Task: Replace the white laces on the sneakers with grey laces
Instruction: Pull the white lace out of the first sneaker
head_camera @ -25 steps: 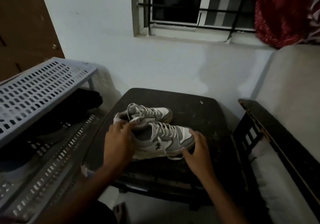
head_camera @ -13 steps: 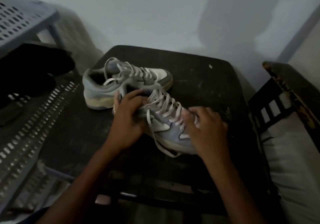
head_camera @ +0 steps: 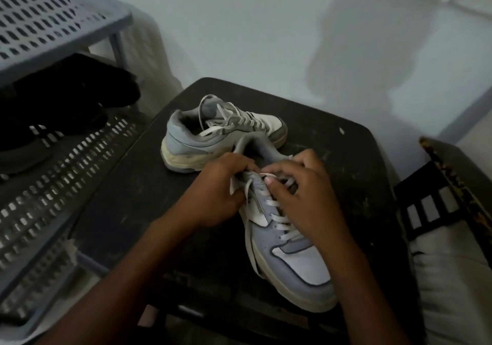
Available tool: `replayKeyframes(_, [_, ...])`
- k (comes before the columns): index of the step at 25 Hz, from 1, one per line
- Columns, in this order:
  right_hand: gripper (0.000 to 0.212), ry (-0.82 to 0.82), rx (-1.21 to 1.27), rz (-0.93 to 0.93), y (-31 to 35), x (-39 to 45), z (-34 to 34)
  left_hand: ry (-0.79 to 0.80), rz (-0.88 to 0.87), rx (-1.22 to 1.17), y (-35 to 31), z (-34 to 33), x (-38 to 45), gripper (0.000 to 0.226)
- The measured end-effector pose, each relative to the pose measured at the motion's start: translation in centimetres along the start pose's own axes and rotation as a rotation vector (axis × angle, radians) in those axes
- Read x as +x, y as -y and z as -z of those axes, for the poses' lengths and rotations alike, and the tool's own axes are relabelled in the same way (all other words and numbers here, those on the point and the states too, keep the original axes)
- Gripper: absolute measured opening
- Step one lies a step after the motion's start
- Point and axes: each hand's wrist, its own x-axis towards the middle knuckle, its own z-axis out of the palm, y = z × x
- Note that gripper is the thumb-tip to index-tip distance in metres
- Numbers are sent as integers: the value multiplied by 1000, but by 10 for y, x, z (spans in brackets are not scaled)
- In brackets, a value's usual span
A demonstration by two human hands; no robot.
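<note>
Fingers of left hand and right hand curled, pinching white lace at top eyelets of near sneaker on dark table. Lace likely soft, light, limp; best gripped near eyelets. Flat, white, laced in crosswise rows. Second sneaker behind, laces untouched.

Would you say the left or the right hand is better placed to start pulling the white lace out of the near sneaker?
Probably the right hand: its fingers sit on the white lace crossings, while the left hand steadies the near sneaker.
</note>
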Motion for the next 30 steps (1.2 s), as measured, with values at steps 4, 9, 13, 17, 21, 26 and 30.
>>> replayKeyframes(4, [18,28,512,-195,0,8,2,-1,65,-88,3,3,1,24])
replayKeyframes(9, [8,-219,1241,-423,-12,-12,25,42,9,-155,-12,-8,3,24])
replayKeyframes(13, [29,-85,202,-70,-12,-17,15,29,-21,-156,-17,-12,1,33])
replayKeyframes(17, [15,-225,49,-8,-5,-17,-5,51,0,-130,-18,-9,-1,34])
replayKeyframes(21, [17,-630,684,-440,-23,-16,23,69,21,-122,-22,-10,-2,25])
replayKeyframes(26, [32,-265,206,-137,-13,-25,12,58,1,-101,-26,-17,-3,23])
replayKeyframes(30, [21,-194,-82,69,-13,-24,3,33,7,-79,-25,-17,-4,26])
